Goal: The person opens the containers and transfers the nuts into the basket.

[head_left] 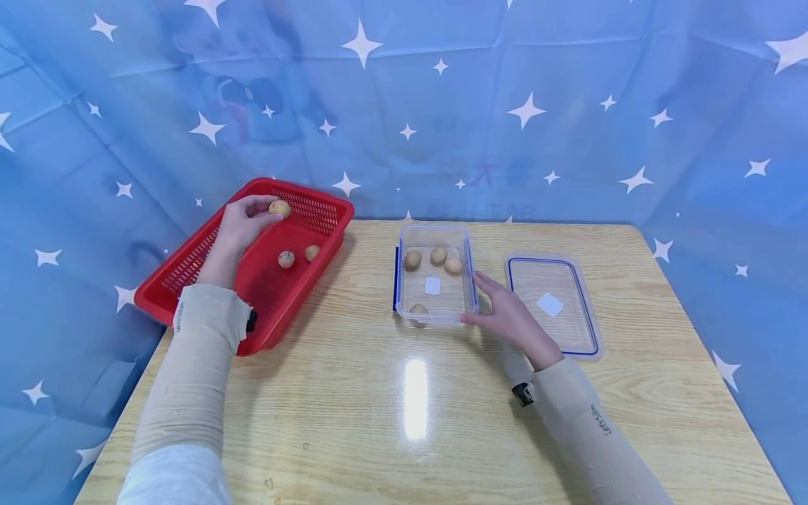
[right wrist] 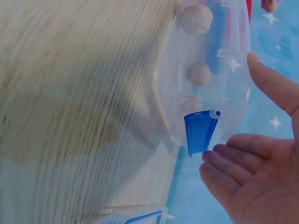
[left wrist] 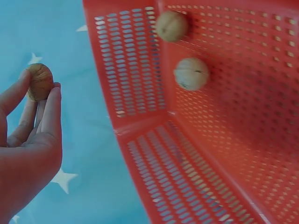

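Over the far end of the red plastic basket (head_left: 260,280), my left hand (head_left: 236,226) pinches a walnut (head_left: 280,208) between thumb and fingertips. The left wrist view shows that walnut (left wrist: 40,82) raised beyond the basket's rim. Two more walnuts lie inside the basket, one of them a pale walnut (head_left: 287,259). My right hand (head_left: 508,312) rests at the right side of a clear lidless box (head_left: 451,298), thumb near its front corner. Its fingers (right wrist: 229,175) extend loosely beside a blue latch (right wrist: 201,132). Several walnuts, including a darker walnut (head_left: 413,259), sit in the box.
The clear lid (head_left: 577,326) with a blue seal lies on the wooden table (head_left: 353,421), right of the box and close to my right hand. A blue star-patterned curtain (head_left: 442,105) hangs behind the table and along both sides.
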A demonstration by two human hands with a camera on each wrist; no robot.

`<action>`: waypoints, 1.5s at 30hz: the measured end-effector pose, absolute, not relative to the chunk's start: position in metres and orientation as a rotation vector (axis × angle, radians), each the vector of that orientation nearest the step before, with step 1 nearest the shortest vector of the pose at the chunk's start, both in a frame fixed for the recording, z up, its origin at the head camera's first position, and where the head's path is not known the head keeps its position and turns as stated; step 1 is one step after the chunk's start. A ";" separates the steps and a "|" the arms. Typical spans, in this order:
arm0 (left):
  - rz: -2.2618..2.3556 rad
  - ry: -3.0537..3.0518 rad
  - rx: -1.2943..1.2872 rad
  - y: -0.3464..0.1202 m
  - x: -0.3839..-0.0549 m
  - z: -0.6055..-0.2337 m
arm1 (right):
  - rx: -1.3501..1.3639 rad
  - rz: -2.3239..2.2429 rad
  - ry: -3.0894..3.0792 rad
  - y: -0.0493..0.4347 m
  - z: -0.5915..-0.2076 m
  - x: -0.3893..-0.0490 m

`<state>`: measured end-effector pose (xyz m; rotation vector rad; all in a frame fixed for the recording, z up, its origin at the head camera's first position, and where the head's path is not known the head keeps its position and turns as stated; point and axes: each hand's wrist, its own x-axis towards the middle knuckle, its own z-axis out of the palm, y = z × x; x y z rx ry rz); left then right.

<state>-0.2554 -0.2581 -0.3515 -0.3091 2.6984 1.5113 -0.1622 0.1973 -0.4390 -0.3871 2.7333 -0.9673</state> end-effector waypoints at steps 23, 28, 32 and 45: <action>1.553 2.546 -0.440 -0.287 -0.257 -0.403 | -0.377 -0.973 2.728 0.196 -0.437 -0.160; 1.540 2.509 -0.476 -0.288 -0.260 -0.406 | -0.377 -0.980 2.727 0.196 -0.437 -0.159; 1.503 2.487 -0.501 -0.290 -0.262 -0.409 | -0.380 -0.979 2.731 0.197 -0.438 -0.159; 1.335 2.483 -0.507 -0.297 -0.266 -0.425 | -0.377 -0.995 2.728 0.198 -0.437 -0.159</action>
